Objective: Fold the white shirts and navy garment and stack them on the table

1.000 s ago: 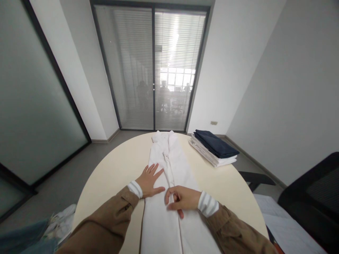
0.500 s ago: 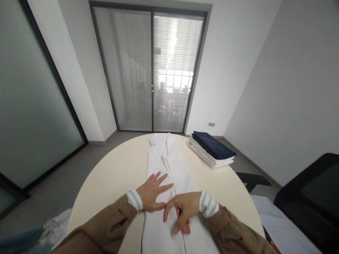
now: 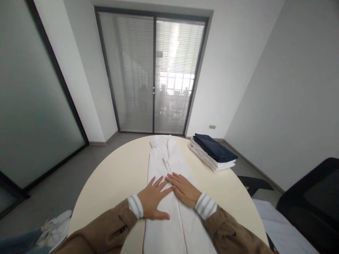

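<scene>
Folded stack [image 3: 213, 155] beside white garment [image 3: 169, 183].

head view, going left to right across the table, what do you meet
bare table top → left hand → right hand, both flat on the white shirt → stack of folded clothes, navy on top

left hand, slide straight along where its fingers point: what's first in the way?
Likely the right hand: the left hand lies flat on the white shirt, fingers angled toward the right fingertips, almost touching. Depth unclear.
</scene>
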A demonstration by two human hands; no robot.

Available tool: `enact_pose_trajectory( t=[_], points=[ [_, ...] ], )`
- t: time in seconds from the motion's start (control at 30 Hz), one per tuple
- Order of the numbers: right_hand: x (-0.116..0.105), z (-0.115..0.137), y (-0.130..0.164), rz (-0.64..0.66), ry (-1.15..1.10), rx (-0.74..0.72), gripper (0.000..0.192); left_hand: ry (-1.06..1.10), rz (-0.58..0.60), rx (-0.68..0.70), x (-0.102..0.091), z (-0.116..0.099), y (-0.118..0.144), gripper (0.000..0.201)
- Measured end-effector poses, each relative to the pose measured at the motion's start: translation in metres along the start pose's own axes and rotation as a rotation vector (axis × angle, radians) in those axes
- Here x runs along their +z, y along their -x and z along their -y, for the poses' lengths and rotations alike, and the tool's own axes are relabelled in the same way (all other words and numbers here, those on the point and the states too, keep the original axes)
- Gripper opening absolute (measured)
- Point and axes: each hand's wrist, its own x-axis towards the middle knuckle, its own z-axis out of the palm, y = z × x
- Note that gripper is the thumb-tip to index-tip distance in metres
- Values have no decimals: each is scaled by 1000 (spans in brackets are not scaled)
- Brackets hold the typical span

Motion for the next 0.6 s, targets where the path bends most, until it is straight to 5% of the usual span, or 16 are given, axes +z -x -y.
enact_pose_trajectory(
  t=[0.23,0.37,0.6],
  points=[
    [-4,0,1,166,-48,66,73,20,-52,68,-10,-12,10,90],
    [-17,8,5,243,-42,30,80,138,-191,44,-14,-5,6,35],
    [-29,16,0,126,-100,-73,56,70,-581,-270,-4,61,-25,33]
  ],
)
